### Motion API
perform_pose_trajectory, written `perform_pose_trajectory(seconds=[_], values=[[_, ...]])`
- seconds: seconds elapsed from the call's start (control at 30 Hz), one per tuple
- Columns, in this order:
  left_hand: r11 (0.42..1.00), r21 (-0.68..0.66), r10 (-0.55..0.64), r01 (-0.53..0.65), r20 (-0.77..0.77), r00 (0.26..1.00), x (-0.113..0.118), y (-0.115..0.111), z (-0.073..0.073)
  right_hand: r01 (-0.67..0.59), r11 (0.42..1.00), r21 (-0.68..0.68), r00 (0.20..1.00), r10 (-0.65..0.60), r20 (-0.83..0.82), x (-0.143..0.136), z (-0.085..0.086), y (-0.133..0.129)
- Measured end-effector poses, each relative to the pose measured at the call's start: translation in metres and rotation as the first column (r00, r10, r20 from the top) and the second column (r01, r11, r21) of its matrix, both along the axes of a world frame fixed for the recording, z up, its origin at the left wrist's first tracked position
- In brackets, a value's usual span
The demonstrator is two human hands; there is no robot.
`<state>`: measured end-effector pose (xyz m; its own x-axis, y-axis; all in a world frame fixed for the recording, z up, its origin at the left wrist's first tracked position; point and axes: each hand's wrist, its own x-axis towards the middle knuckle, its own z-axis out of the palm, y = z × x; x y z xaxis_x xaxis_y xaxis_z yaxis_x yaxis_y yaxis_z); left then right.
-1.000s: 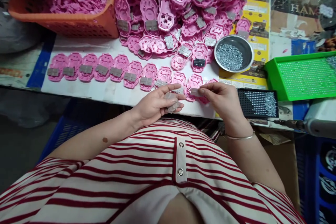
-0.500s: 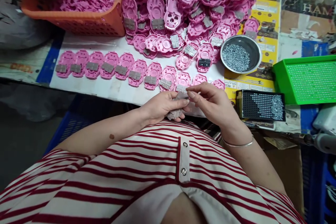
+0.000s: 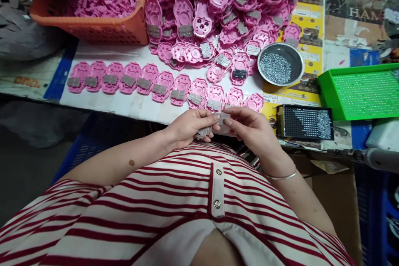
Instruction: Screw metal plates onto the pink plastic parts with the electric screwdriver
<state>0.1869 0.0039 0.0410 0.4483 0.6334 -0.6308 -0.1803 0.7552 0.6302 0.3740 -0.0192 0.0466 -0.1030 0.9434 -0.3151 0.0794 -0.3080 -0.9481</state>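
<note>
My left hand (image 3: pixel 193 126) is closed around a small stack of flat grey metal plates (image 3: pixel 204 133), held just in front of my striped shirt. One grey plate (image 3: pixel 222 119) spans the gap between both hands. My right hand (image 3: pixel 254 131) pinches its right end between thumb and fingertips, while the left thumb is at its other end. Just beyond my hands runs a row of pink plastic housings (image 3: pixel 163 86), most with a grey plate lying across the lower part. The rightmost pink housing (image 3: pixel 254 102) shows no plate; its lower edge is partly behind my right hand.
A large heap of pink housings (image 3: pixel 183 12) fills the back. An orange basket (image 3: pixel 93 23) of small pink parts stands at left. On the right are a metal bowl (image 3: pixel 297 77) of screws, a black screw tray (image 3: pixel 282 126), a green tray (image 3: pixel 330 95) and an electric screwdriver (image 3: pixel 380 158).
The right fingers have gone from the plate's edge to a pinch on it, and the plate now sticks out further right from my left hand. The view has shifted slightly.
</note>
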Motion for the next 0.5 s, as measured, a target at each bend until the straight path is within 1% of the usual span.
perform_pose_trajectory(seconds=[0.13,0.33,0.4,0.5], values=[[0.999,0.012,0.032,-0.032,-0.011,0.999,0.002,-0.001,0.001,0.093,0.995,0.041,0.995,-0.095,0.035,-0.001,0.0,-0.003],[0.999,0.027,0.036,-0.035,-0.017,0.999,0.004,-0.002,0.0,0.147,0.989,0.017,0.989,-0.147,-0.013,-0.007,0.003,-0.008],[0.999,0.024,0.049,-0.048,-0.036,0.998,0.004,-0.001,0.001,0.193,0.981,0.029,0.981,-0.193,-0.014,-0.003,0.005,-0.007],[0.998,0.013,0.061,-0.06,-0.054,0.997,0.004,0.001,0.002,0.308,0.945,0.11,0.95,-0.312,0.026,0.012,0.005,-0.003]])
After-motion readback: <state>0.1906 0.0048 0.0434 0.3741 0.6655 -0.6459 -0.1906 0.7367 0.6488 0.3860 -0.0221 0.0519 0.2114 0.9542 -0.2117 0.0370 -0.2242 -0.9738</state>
